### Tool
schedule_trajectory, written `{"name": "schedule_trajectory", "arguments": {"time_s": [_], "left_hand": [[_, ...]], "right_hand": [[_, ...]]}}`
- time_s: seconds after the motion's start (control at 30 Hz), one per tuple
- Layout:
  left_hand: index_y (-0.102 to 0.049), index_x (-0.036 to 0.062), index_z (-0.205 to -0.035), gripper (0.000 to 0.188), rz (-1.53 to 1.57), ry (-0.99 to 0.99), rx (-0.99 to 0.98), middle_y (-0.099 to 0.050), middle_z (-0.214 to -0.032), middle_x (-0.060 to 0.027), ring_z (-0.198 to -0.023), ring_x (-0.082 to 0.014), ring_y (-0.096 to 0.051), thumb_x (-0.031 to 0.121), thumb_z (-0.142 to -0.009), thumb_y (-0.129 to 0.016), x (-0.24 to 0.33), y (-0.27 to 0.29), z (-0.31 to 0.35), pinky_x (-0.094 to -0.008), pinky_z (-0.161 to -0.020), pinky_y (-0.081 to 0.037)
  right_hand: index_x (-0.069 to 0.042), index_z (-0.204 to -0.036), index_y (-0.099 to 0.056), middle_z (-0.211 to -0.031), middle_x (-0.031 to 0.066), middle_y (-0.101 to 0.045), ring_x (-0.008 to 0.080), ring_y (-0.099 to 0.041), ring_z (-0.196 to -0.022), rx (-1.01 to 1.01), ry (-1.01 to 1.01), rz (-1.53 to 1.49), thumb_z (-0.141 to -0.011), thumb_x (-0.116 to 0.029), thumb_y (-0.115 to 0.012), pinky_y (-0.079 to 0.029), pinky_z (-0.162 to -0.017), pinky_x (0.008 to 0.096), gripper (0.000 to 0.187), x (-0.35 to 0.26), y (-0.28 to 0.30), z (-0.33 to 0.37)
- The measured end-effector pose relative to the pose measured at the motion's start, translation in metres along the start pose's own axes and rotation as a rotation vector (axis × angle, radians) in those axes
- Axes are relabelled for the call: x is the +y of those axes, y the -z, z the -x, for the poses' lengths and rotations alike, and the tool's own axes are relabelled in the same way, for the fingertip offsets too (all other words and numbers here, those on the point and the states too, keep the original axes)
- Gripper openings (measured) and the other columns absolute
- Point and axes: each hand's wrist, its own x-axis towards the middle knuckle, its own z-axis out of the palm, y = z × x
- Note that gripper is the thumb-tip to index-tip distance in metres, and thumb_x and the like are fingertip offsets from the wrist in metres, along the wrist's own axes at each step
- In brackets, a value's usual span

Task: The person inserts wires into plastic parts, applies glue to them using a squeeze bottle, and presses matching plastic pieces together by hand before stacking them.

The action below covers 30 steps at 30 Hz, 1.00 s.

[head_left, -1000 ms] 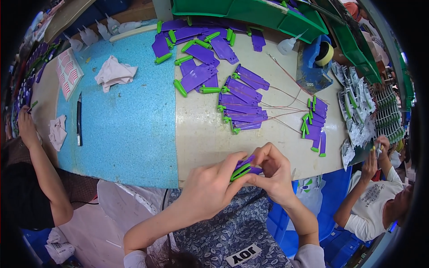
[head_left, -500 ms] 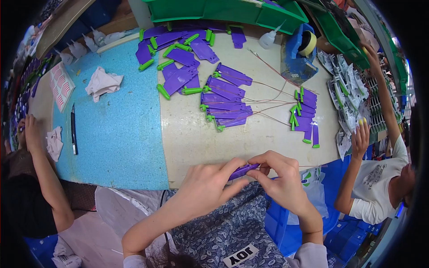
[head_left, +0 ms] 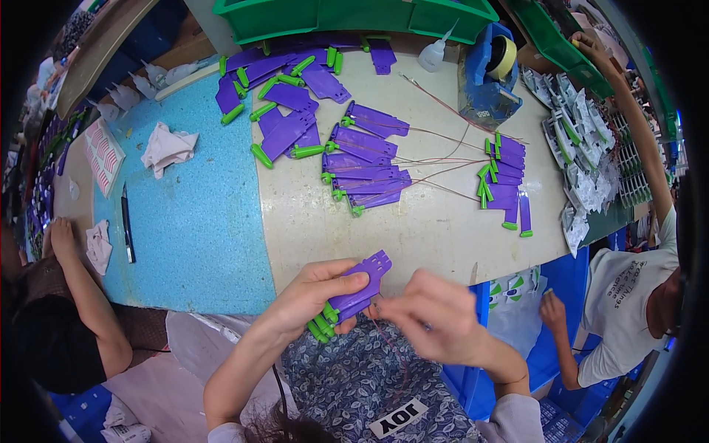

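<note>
My left hand (head_left: 306, 295) grips a small stack of flat purple plastic parts (head_left: 363, 283), thumb on top. Several green ends (head_left: 321, 325) poke out below its fingers. Close beside the stack's right edge is my right hand (head_left: 436, 317), smeared by motion, thumb and forefinger pinched together on a thin reddish wire (head_left: 389, 343) that hangs down over my patterned apron. Ahead on the table lies a fanned row of wired purple parts (head_left: 369, 148). Their wires run right to a second group of purple parts (head_left: 506, 173) with green ends.
A heap of similar parts (head_left: 292, 96) lies at the back, below green bins (head_left: 354, 18). A tape dispenser (head_left: 484, 88) and a white squeeze bottle (head_left: 432, 55) stand back right, near piled white parts (head_left: 576, 140). A cloth (head_left: 170, 148) and black pen (head_left: 127, 221) rest on the blue mat. Co-workers sit either side.
My left hand has turned the purple parts so their flat faces show. My right hand has moved off them, drawing a wire sideways. The right co-worker's nearer hand has dropped toward the blue bin.
</note>
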Motion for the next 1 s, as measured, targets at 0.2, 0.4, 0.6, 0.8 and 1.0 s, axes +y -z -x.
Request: {"name": "schedule_trajectory", "arguments": {"time_s": [0.2,0.4,0.6,0.8,1.0], "left_hand": [[-0.063,0.0049,-0.106,0.024,-0.999,-0.658,0.629,-0.066,-0.112,-0.0103,-0.064,-0.0228,-0.066,0.027,-0.096,-0.061,0.004,-0.010,-0.024,-0.0332,-0.057,-0.052],[-0.062,0.0044,-0.104,0.014,-1.215,-0.585,0.697,-0.066,-0.109,-0.0135,-0.076,-0.0356,-0.067,0.010,-0.091,-0.064,-0.019,-0.017,0.013,-0.0418,-0.063,-0.052],[-0.063,0.0053,-0.108,0.021,-1.262,-0.617,0.523,-0.068,-0.077,-0.0159,-0.064,-0.0331,-0.067,0.012,-0.089,-0.069,-0.038,-0.010,0.023,-0.0403,-0.057,-0.051],[-0.062,0.0084,-0.101,0.018,-1.511,-0.695,0.361,-0.068,-0.080,-0.0092,-0.067,-0.0280,-0.067,0.018,-0.088,-0.069,-0.023,-0.014,0.022,-0.0396,-0.056,-0.052],[-0.061,0.0101,-0.100,0.017,-1.664,-0.676,0.364,-0.069,-0.099,-0.0060,-0.069,-0.0245,-0.067,0.022,-0.089,-0.067,-0.011,-0.001,0.028,-0.0359,-0.057,-0.053]], "right_hand": [[0.003,-0.111,-0.062,-0.108,0.0226,-0.062,0.0360,-0.059,-0.095,0.347,-0.132,0.214,-0.080,-0.004,-0.073,-0.050,-0.081,0.0426,0.033,0.072,-0.017,-0.024],[0.002,-0.116,-0.059,-0.111,0.0230,-0.063,0.0376,-0.060,-0.096,0.473,-0.129,0.409,-0.080,-0.003,-0.070,-0.049,-0.086,0.0440,0.037,0.070,0.016,0.027],[0.004,-0.101,-0.067,-0.089,0.0153,-0.067,0.0230,-0.064,-0.074,0.581,-0.626,0.740,-0.081,-0.007,-0.073,-0.049,-0.065,0.0346,0.024,0.144,0.116,0.071],[-0.002,-0.126,-0.053,-0.073,0.0017,-0.063,0.0092,-0.062,-0.060,0.798,-0.539,-0.233,-0.078,0.006,-0.075,-0.052,-0.054,0.0221,0.053,0.038,0.059,0.008],[0.004,-0.102,-0.061,-0.078,0.0058,-0.067,0.0074,-0.062,-0.058,0.393,-0.526,-0.542,-0.085,0.001,-0.072,-0.053,-0.051,0.0219,0.020,0.045,-0.023,-0.042]]}}
